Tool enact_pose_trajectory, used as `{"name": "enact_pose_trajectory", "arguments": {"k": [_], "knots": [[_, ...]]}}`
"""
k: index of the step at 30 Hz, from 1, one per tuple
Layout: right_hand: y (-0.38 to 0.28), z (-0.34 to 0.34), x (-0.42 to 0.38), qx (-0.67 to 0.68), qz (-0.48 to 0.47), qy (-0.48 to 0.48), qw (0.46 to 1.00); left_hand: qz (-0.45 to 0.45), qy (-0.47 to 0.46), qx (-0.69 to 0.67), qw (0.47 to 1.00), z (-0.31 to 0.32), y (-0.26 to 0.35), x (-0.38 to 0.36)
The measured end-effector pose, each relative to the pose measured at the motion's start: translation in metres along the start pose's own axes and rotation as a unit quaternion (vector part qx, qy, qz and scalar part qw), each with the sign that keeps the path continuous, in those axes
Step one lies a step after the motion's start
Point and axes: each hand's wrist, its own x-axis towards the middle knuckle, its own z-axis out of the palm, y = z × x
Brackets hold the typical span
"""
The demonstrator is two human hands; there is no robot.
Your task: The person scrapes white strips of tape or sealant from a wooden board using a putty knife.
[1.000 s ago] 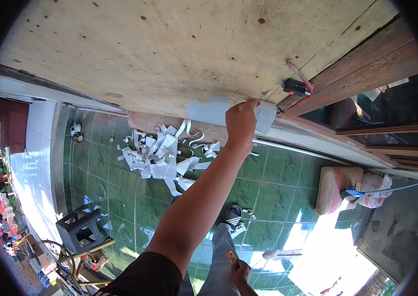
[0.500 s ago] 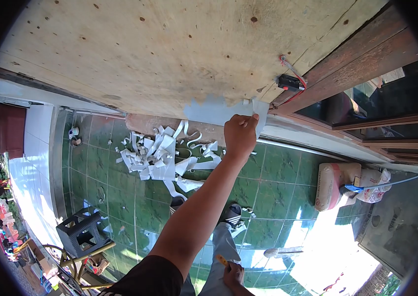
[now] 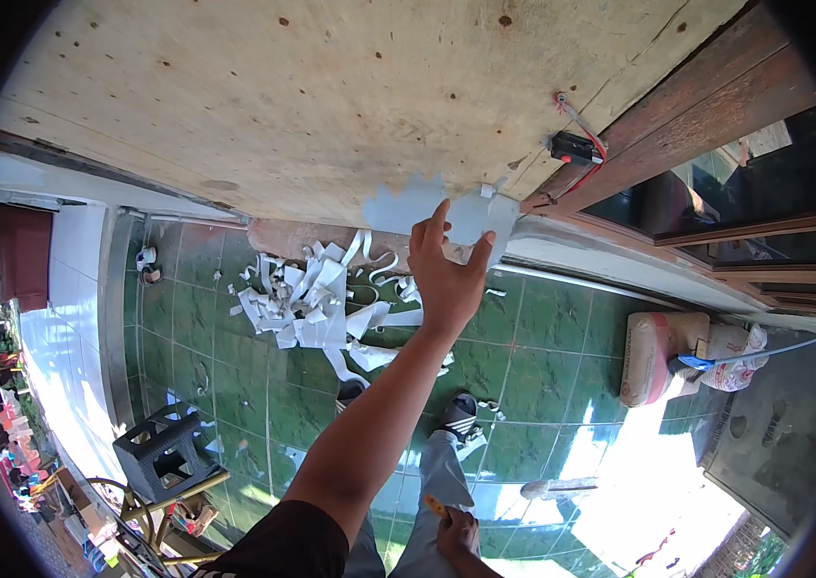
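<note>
My left hand (image 3: pixel 446 275) is raised with its fingers spread, holding nothing. It sits just below a pale blue-grey patch of film (image 3: pixel 408 207) still stuck to the plywood panel (image 3: pixel 331 96), fingertips near the patch's lower edge. Low in the view, beside my grey trouser leg, my right hand (image 3: pixel 461 535) is closed on a small yellow-handled tool (image 3: pixel 435 506). Only the handle of the tool shows.
Far below, a heap of torn white strips (image 3: pixel 316 303) lies on the green tiled floor (image 3: pixel 543 356). A black plastic stool (image 3: pixel 162 448) stands at lower left, sacks (image 3: pixel 677 356) at right. A black box with red wires (image 3: pixel 571 146) hangs on the wooden frame.
My left hand was pinching the right edge of the pale film; it has let go, opened and dropped slightly to the left. The right hand keeps the tool.
</note>
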Motion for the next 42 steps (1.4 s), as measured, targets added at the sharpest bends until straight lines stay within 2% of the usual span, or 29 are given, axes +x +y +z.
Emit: {"name": "enact_pose_trajectory", "arguments": {"k": [3,4,7,8,11,12,15,18,20,21,23,24,25,26,27,28,29,33,35,38,42], "knots": [[-0.001,0.0,-0.001,-0.005,0.008,-0.011,1.0,0.144,0.027,-0.124,0.981,-0.01,-0.005,0.021],[-0.002,-0.001,-0.001,-0.001,0.006,-0.012,1.0,0.13,0.034,-0.127,0.983,-0.011,-0.001,0.026],[-0.001,-0.002,-0.002,0.006,0.004,-0.011,1.0,-0.028,-0.061,-0.029,0.997,0.01,-0.006,0.04],[0.001,0.0,-0.003,0.007,0.001,-0.005,1.0,-0.094,-0.105,-0.053,0.989,0.021,-0.008,0.045],[-0.001,-0.001,-0.003,0.002,0.008,-0.008,1.0,-0.115,-0.116,-0.035,0.986,0.051,-0.035,0.052],[-0.002,-0.003,-0.002,0.0,0.013,-0.013,1.0,-0.163,-0.118,-0.092,0.975,0.051,-0.027,0.053],[-0.002,-0.002,-0.003,0.004,-0.001,-0.001,1.0,-0.135,-0.082,-0.097,0.983,0.048,-0.03,0.045],[0.007,0.006,-0.001,0.048,-0.005,0.034,0.998,-0.157,-0.093,-0.074,0.98,0.026,-0.047,0.022],[-0.002,-0.007,0.023,0.089,-0.079,0.111,0.987,-0.113,-0.096,-0.057,0.987,0.009,-0.057,0.005],[-0.015,-0.022,0.039,0.109,-0.114,0.147,0.976,-0.094,-0.097,-0.047,0.99,-0.002,-0.063,-0.005],[-0.044,-0.067,0.087,-0.003,-0.162,0.172,0.972,-0.039,-0.108,-0.014,0.993,-0.026,-0.067,-0.017],[-0.052,-0.078,0.116,0.081,-0.165,0.182,0.966,-0.012,-0.116,0.003,0.993,-0.038,-0.07,-0.024],[-0.061,-0.089,0.149,0.165,-0.167,0.192,0.953,-0.029,-0.119,0.006,0.992,-0.048,-0.076,-0.031],[-0.084,-0.118,0.182,0.211,-0.234,0.211,0.925,-0.047,-0.122,0.008,0.991,-0.056,-0.085,-0.037],[-0.116,-0.161,0.204,0.215,-0.22,0.147,0.94,-0.065,-0.127,0.011,0.99,-0.065,-0.095,-0.046],[-0.15,-0.188,0.228,0.255,-0.278,0.207,0.903,-0.064,-0.12,0.037,0.99,-0.072,-0.104,-0.052],[-0.179,-0.216,0.25,0.185,-0.345,0.276,0.878,-0.074,-0.127,0.038,0.988,-0.078,-0.112,-0.058],[-0.258,-0.305,0.312,0.095,-0.459,0.382,0.797,-0.114,-0.14,0.037,0.983,-0.102,-0.118,-0.076],[-0.289,-0.326,0.328,0.089,-0.444,0.403,0.795,-0.12,-0.143,0.039,0.982,-0.108,-0.116,-0.081],[-0.295,-0.34,0.358,0.023,-0.49,0.408,0.77,-0.156,-0.15,0.014,0.976,-0.109,-0.092,-0.08],[-0.296,-0.339,0.369,0.065,-0.48,0.394,0.781,-0.141,-0.171,-0.006,0.975,-0.106,-0.079,-0.077]]}}
